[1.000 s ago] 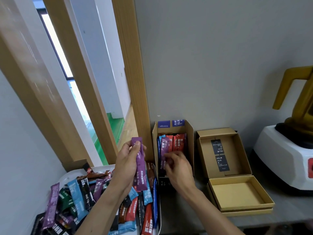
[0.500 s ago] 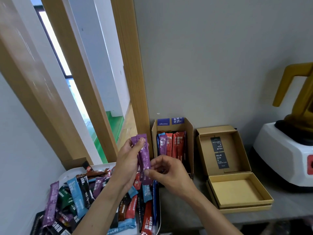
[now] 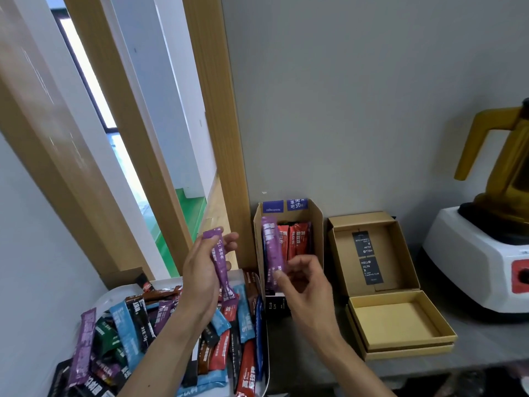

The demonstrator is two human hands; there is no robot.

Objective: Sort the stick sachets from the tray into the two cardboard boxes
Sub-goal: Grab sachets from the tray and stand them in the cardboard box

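Above the tray [image 3: 120, 292], the left hand [image 3: 204, 273] grips a purple sachet [image 3: 219, 262] in curled fingers. At the tall box [image 3: 316, 233], the right hand [image 3: 305, 287] pinches a second purple sachet [image 3: 270, 247].

Bright daylight glares through the window [image 3: 86, 90]; wide-angle edges bend, and both hands blur slightly.

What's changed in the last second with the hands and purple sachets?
The right hand came back from the tall cardboard box, pinched a purple sachet out of the left hand, and carried it right to that box's mouth. The left hand still holds a second purple sachet above the tray. The flat cardboard box, tall box and tray stayed put.
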